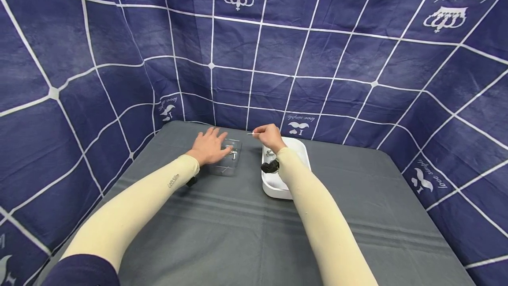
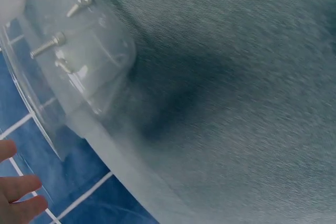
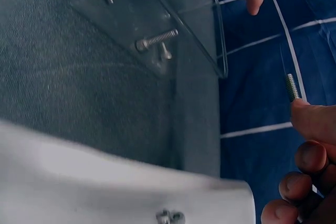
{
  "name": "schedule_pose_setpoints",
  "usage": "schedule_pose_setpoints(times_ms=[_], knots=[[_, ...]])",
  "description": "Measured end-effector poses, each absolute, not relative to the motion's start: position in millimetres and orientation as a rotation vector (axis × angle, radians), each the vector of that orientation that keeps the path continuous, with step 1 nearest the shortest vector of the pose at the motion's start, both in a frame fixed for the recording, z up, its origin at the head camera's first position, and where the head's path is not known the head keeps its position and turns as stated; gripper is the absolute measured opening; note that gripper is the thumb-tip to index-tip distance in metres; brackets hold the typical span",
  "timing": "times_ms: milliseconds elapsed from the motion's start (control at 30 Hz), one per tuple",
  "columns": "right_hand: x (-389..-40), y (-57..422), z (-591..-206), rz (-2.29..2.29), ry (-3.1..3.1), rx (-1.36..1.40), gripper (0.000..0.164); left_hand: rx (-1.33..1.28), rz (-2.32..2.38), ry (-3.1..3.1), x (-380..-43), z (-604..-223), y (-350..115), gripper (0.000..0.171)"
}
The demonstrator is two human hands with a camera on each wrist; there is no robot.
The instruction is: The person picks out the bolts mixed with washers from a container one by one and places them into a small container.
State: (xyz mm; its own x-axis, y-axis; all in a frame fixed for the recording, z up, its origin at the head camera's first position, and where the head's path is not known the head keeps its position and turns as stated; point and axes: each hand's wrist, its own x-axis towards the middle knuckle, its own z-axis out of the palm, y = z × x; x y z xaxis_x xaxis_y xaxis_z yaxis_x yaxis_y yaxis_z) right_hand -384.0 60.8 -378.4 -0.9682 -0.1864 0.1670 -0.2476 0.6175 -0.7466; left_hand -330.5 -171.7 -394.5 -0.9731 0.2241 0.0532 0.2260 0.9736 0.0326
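My right hand (image 1: 270, 136) pinches a metal screw (image 3: 292, 86) by one end; its threaded shank sticks out past the thumb, toward the left. This hand is above the far left part of a white tray (image 1: 274, 192). My left hand (image 1: 210, 147) has its fingers spread and holds nothing, over a clear plastic box (image 1: 222, 171). Several socket-head screws (image 2: 50, 44) lie in the box. In the left wrist view only some fingertips (image 2: 21, 186) show, at the lower left edge.
A few more metal screws (image 3: 170, 217) lie inside the white tray, partly cut off in the right wrist view. Grey cloth (image 1: 222, 233) covers the table. A blue curtain (image 1: 317, 47) with white lines hangs behind and along both sides.
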Motion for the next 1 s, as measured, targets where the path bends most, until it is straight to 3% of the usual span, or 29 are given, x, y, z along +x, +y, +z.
schedule_pose_setpoints(times_ms=[1000], knots=[[-376, 15, -398, 1.370, -2.748, 0.434, 0.013, -0.307, -0.265, -3.085, -322, -423, -213, 0.073]])
